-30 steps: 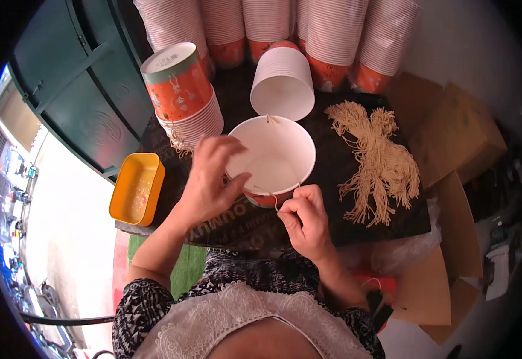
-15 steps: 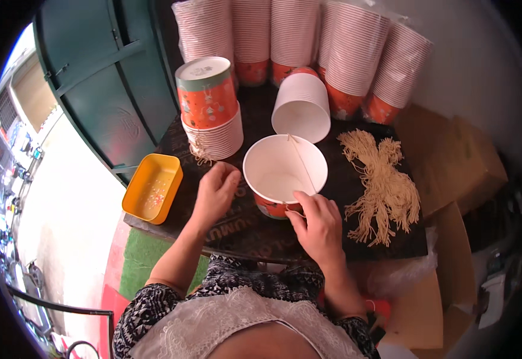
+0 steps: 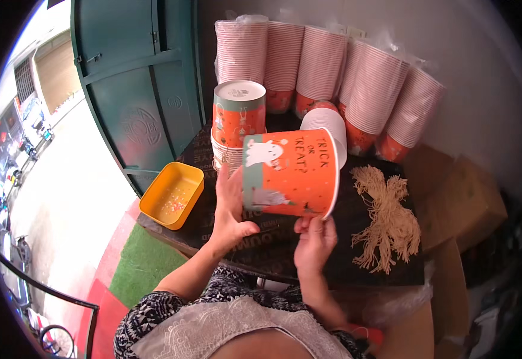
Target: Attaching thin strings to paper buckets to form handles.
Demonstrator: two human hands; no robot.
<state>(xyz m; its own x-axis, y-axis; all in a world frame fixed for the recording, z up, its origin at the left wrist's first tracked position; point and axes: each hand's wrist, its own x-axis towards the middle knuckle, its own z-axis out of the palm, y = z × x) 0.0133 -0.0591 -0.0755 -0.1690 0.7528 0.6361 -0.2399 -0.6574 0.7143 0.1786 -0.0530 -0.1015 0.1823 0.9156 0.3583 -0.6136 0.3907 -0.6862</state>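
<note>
While the right hand point(image 3: 314, 248) pinches the lower edge of its rim, the bucket point(image 3: 294, 173) hangs on its side above the tabletop point(image 3: 276, 245), base toward the left hand point(image 3: 230, 212) and mouth to the right. The right grip is closed, thumb and fingers together on that rim; the left grip is wide open, fingers up and thumb spread beside the base, with no clear hold. Whether those fingers touch the base, I cannot tell. The bucket's inside is turned out of view, so any cord within it does not show.

To handle this well, I would bring the left palm flat under the base, since a pinch at one rim point probably lets the bucket swing. Light pressure seems best: paper walls likely dent if squeezed. The bucket should also be kept off the stack point(image 3: 239, 122) behind it and the white tub point(image 3: 326, 122) lying past its mouth. The cord bundle point(image 3: 386, 221) to the right and yellow tray point(image 3: 191, 202) to the left stand apart from both hands.
</note>
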